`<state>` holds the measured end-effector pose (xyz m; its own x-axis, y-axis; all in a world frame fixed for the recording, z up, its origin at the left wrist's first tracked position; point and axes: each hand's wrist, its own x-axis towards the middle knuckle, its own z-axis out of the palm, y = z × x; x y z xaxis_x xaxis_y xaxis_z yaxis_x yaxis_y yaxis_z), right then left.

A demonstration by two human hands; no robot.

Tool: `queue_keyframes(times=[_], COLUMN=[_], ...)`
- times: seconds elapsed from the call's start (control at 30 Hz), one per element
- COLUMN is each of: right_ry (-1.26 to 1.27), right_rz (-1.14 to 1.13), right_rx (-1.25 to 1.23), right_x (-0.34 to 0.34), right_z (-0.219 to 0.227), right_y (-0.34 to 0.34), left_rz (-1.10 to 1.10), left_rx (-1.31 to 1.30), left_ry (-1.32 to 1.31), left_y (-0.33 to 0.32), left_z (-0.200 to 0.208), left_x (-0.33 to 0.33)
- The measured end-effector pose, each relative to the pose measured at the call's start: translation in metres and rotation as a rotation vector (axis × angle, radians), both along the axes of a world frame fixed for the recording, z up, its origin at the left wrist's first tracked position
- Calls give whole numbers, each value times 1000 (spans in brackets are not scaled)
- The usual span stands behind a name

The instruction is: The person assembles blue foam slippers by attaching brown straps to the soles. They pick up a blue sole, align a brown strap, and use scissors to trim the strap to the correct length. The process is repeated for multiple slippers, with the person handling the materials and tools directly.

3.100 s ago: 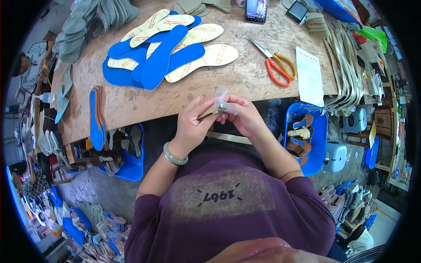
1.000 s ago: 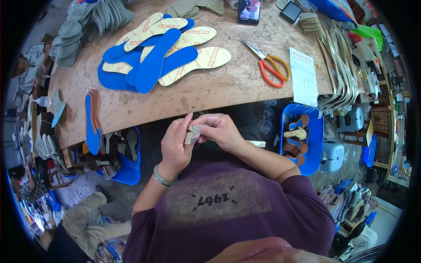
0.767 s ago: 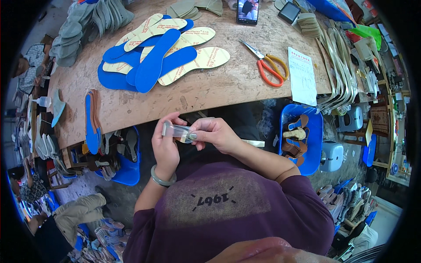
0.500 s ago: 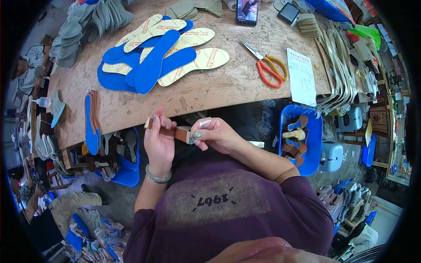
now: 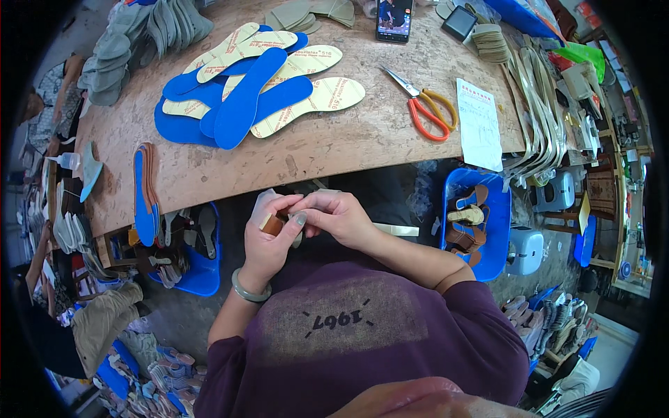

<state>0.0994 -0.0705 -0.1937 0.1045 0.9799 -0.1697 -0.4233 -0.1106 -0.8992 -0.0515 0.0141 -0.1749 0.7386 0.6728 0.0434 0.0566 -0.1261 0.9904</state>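
Note:
In front of my chest, just off the near edge of the workbench [image 5: 376, 150], my two hands meet. My left hand [image 5: 267, 244] is closed around a small brown shoe part [image 5: 273, 225] with a pale edge; most of it is hidden by the fingers. My right hand [image 5: 339, 214] pinches close against it, touching the left fingers; what its fingertips hold is hidden. A thin whitish film [image 5: 263, 203] shows at the left fingers. Beyond my right wrist lies a pale strip [image 5: 397, 230].
Blue and cream insoles [image 5: 240, 97] are piled on the bench, with scissors [image 5: 424, 104], a paper sheet [image 5: 479, 122] and a phone [image 5: 394, 19]. Blue bins stand below: one with brown sandals [image 5: 468, 233] right, another [image 5: 202, 272] left. Another person [image 5: 104, 327] is at the left.
My hands have come together, and the left fingers have curled in around the brown shoe part, which has turned and is now mostly covered. The person at the left has shifted.

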Motion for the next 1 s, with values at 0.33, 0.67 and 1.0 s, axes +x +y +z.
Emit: queue_keyframes(times=[0.33, 0.67, 1.0], right_ry=[37, 104, 155], right_rz=[49, 52, 55], right_rx=[0, 97, 165], right_x=[7, 15, 28], right_z=[2, 10, 12], right_y=[-4, -16, -17], left_rz=[79, -74, -85], left_rx=[-274, -331, -240], left_ry=[-85, 132, 202], left_y=[-1, 2, 6], left_z=[4, 17, 17], left_x=[-15, -25, -28])
